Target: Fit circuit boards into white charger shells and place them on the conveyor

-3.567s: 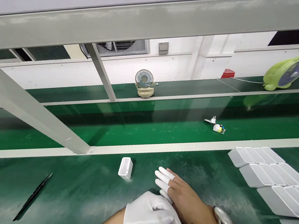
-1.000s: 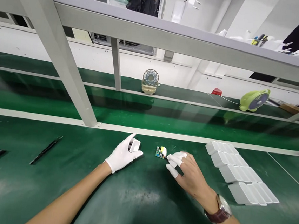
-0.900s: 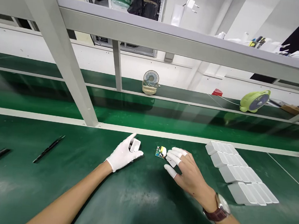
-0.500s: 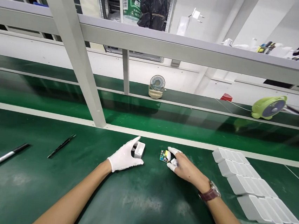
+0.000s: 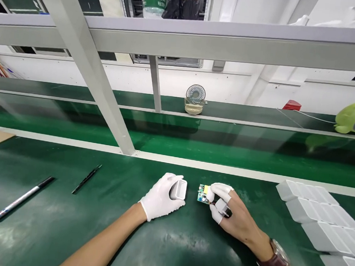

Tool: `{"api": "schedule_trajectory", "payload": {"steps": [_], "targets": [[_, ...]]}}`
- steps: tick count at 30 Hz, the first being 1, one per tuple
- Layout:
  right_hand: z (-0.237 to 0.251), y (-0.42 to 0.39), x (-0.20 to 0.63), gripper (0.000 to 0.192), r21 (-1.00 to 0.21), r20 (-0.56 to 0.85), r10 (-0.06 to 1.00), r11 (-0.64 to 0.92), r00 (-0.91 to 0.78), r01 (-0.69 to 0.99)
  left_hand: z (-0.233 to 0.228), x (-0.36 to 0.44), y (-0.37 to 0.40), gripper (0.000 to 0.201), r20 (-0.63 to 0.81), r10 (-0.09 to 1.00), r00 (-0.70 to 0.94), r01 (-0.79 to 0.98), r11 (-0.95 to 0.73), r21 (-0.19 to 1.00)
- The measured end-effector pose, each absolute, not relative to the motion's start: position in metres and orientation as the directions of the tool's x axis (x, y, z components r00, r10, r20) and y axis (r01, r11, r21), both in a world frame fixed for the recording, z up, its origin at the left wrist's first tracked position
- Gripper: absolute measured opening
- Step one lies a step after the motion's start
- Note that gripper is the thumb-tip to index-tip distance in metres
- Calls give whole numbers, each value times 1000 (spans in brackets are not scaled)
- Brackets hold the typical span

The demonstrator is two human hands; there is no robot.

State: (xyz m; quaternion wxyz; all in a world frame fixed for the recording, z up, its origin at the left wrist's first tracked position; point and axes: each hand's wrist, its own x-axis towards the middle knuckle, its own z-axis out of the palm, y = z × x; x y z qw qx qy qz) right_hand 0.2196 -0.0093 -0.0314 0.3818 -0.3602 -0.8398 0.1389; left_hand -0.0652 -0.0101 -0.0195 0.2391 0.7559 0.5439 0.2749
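My left hand (image 5: 162,195), in a white glove, has its thumb and fingers curled round a small white plastic housing (image 5: 179,190) whose open end faces right. Just to the right is a small circuit board (image 5: 203,193) with a yellow part and other components on it. My right hand (image 5: 236,209), wearing white finger covers, holds the board by its right end between thumb and fingers. A white plug-like piece (image 5: 221,206) sits under that hand's fingers, beside the board; how it joins the board is hidden. A small gap separates board and housing.
Rows of white plastic trays or housings (image 5: 323,214) stand at the right. Black tweezers (image 5: 87,178) and a silver-black pen (image 5: 22,199) lie on the green table at the left. A slanted metal post (image 5: 105,97) rises behind; a small fan (image 5: 195,99) stands on the shelf.
The left hand's fingers have closed round the white housing. The right hand stays on the circuit board, the white piece now more visible. The view has shifted, moving the trays rightward.
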Motion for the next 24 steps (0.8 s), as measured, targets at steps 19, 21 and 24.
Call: {"api": "schedule_trajectory", "payload": {"steps": [19, 21, 24], "targets": [[-15, -39, 201, 71, -360, 664, 562, 818, -494, 448, -23, -52, -16, 64, 418, 791, 448, 595, -612, 521], [-16, -38, 200, 68, -346, 682, 543, 830, -490, 437, -25, -52, -15, 65, 426, 780, 459, 592, -625, 508], [-18, -38, 200, 65, -326, 687, 526, 839, -501, 435, -26, -53, -15, 67, 410, 786, 462, 603, -618, 504]]}}
